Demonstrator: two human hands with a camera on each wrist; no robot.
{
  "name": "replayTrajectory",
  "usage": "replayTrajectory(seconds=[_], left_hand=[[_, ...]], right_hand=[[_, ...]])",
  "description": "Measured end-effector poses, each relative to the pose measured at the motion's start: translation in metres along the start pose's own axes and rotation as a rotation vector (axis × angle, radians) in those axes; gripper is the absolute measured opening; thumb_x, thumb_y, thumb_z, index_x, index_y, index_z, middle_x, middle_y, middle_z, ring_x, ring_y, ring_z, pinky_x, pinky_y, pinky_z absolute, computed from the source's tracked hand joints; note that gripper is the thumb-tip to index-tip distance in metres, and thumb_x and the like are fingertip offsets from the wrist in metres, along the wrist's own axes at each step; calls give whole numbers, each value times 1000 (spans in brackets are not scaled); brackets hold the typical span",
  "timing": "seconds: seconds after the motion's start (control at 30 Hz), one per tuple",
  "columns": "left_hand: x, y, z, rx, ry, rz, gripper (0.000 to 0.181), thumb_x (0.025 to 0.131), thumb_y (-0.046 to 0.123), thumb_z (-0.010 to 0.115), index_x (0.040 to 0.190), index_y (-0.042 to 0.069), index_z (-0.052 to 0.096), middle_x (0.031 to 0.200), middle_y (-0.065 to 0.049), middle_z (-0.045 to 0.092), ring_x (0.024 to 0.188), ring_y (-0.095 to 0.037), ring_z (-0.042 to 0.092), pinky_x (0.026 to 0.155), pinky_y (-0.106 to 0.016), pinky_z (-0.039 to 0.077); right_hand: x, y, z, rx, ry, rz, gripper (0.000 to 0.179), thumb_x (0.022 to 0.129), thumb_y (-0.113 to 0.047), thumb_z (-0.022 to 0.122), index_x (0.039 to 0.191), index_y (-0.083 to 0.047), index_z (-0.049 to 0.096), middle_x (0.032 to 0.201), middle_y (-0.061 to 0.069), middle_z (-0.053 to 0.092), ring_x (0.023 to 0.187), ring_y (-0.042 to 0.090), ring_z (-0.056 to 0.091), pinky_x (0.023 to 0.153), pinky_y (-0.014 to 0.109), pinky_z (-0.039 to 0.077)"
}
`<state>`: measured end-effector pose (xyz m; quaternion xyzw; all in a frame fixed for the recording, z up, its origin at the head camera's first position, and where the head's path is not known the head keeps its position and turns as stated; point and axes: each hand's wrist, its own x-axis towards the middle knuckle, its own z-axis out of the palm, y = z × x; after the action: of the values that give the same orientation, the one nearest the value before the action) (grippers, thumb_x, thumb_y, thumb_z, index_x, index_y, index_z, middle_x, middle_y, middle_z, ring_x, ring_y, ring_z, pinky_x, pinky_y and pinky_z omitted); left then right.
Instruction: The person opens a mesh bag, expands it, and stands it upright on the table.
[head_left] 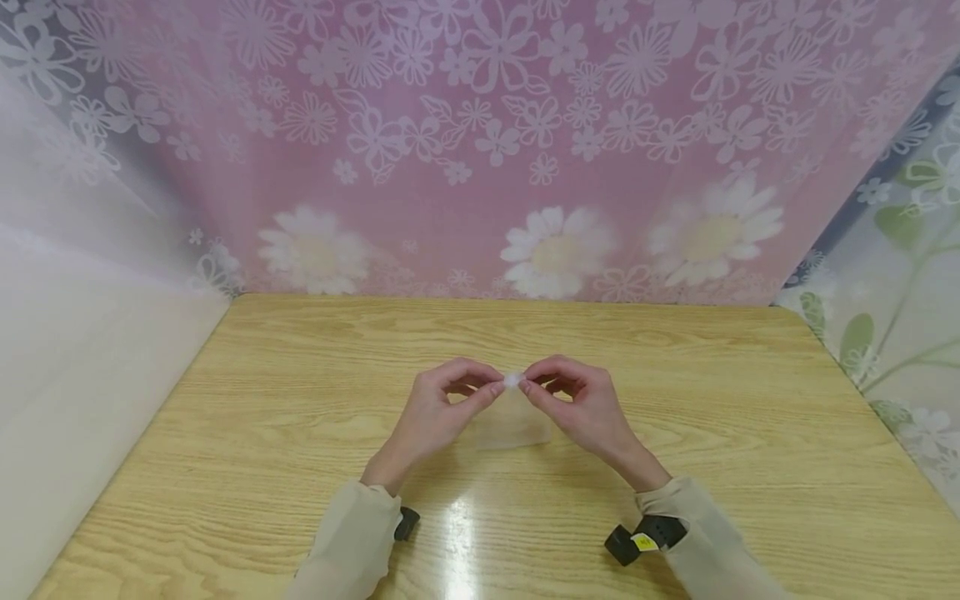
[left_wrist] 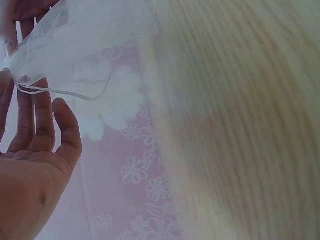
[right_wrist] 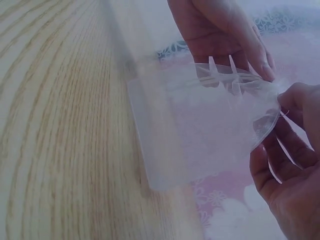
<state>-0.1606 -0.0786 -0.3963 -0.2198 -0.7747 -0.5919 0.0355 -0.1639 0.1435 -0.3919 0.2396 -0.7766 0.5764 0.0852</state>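
Observation:
A sheer white drawstring pouch (right_wrist: 190, 135) hangs from both hands, its mouth gathered into a small bunch. My left hand (head_left: 444, 406) pinches the left side of this bunch between thumb and fingers. From the other side, my right hand (head_left: 588, 408) pinches it the same way, fingertips close to the left ones. In the head view the see-through body of the pouch (head_left: 513, 429) drops below the hands, over the table. A thin white cord (left_wrist: 82, 96) loops out from the gathered neck in the left wrist view.
The wood-grain table (head_left: 262, 467) spreads under both hands. Behind it hangs a pink curtain (head_left: 442, 200) with white flowers, and pale cloth (head_left: 90, 333) borders the left side. Black wrist straps (head_left: 660, 531) sit at the sleeves.

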Motion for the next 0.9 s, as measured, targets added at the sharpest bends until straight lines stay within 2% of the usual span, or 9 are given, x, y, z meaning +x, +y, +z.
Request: replayTrajectory(seconds=[0.2, 0.5, 0.9], left_hand=[[0, -3, 1, 17, 0, 23, 7, 97, 17, 72, 104, 16, 75, 103, 1, 75, 92, -11, 69, 83, -33, 60], [0, -5, 3, 51, -18, -27, 6, 101, 20, 67, 106, 18, 69, 107, 2, 72, 99, -11, 69, 85, -31, 57], [-1, -6, 3, 43, -40, -30, 4, 103, 18, 62, 106, 16, 65, 103, -3, 70, 94, -12, 65, 83, -35, 56]], right_hand=[[-1, 4, 3, -17, -1, -2, 11, 92, 1, 73, 100, -7, 74, 95, 9, 73, 81, 6, 68, 73, 22, 58], [-2, 9, 6, -4, 2, -32, 12, 91, 4, 71, 100, -3, 72, 94, 14, 72, 81, 4, 67, 71, 21, 57], [-3, 9, 7, 3, 2, -48, 12, 91, 6, 70, 100, -1, 70, 94, 15, 71, 82, 4, 67, 74, 20, 58]])
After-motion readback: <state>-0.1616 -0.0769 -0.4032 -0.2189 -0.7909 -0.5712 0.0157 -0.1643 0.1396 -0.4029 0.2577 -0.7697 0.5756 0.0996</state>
